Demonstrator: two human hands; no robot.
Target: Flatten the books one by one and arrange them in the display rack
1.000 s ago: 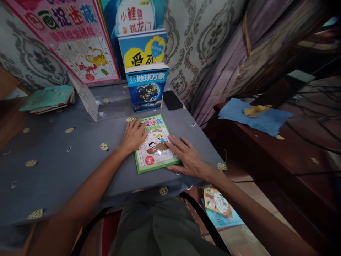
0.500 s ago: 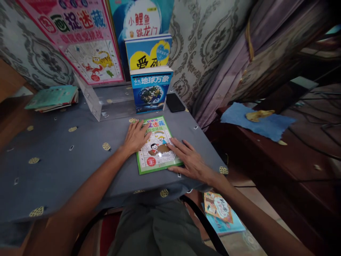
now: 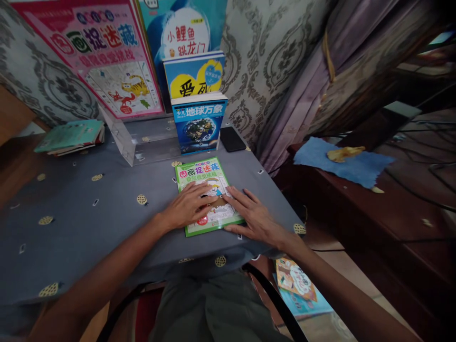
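Note:
A green-bordered picture book lies closed and flat near the front edge of the cloth-covered table. My left hand rests flat across the middle and left of its cover, fingers stretched to the right. On the book's right edge lies my right hand, its fingers extended over the cover and the thumb near the lower edge. The fingertips of both hands come close together over the cover drawing, part of which they hide. Neither hand is closed around anything.
Behind the book, a clear stand holds several upright books, a blue earth book in front. A black phone lies beside them. Stacked books sit at the left. More books lie on the floor; a blue cloth covers part of the right-hand furniture.
My left hand has slid down the cover from the title toward the middle, uncovering the title. My right hand stays nearly where it was. The view has shifted slightly.

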